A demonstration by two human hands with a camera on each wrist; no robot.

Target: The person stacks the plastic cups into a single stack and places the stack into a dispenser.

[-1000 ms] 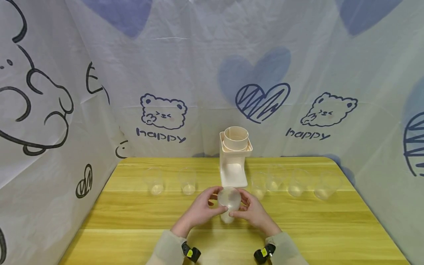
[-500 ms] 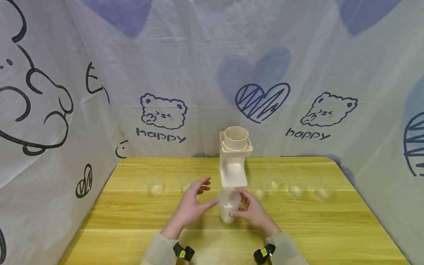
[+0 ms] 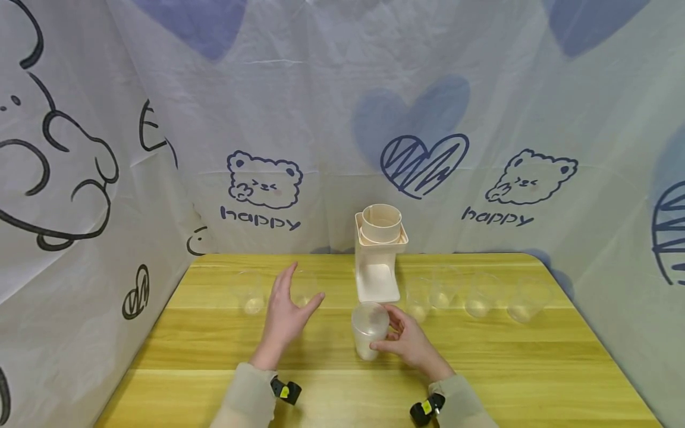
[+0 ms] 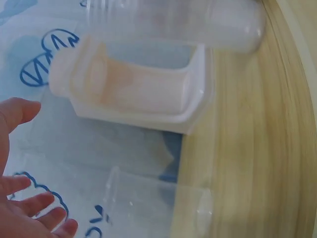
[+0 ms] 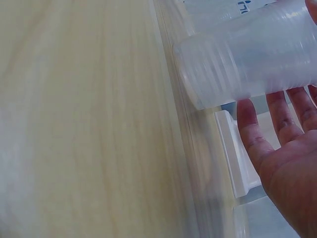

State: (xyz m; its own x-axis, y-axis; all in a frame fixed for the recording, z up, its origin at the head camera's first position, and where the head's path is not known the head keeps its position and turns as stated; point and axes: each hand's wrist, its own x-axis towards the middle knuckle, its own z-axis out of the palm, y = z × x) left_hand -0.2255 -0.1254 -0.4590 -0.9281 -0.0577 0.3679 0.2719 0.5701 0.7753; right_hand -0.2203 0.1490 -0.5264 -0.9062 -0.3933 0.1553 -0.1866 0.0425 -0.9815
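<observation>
A stack of nested clear plastic cups (image 3: pixel 367 342) stands upright in front of the cream-coloured stand. My right hand (image 3: pixel 409 345) holds the stack from the right, thumb in front and fingers behind. The right wrist view shows ridges near the base of the cup stack (image 5: pixel 242 59) and my fingertips against its side. My left hand (image 3: pixel 282 318) is empty, its thumb spread away from the fingers. It is close to a single clear cup (image 3: pixel 306 292) left of the stand, partly overlapping it in the head view. That clear cup (image 4: pixel 148 208) also appears low in the left wrist view.
The cream stand (image 3: pixel 376 279) carries a round holder (image 3: pixel 381 224) on top, at the back middle. Another clear cup (image 3: pixel 249 294) is farther left. To the right several clear cups (image 3: pixel 480 300) stand in a row. Patterned cloth (image 3: pixel 332 119) hangs behind the wooden table (image 3: pixel 203 356).
My left hand has let go of the cup stack and moved left and away, opening toward the cup left of the stand. The right hand and the stack have stayed in place.
</observation>
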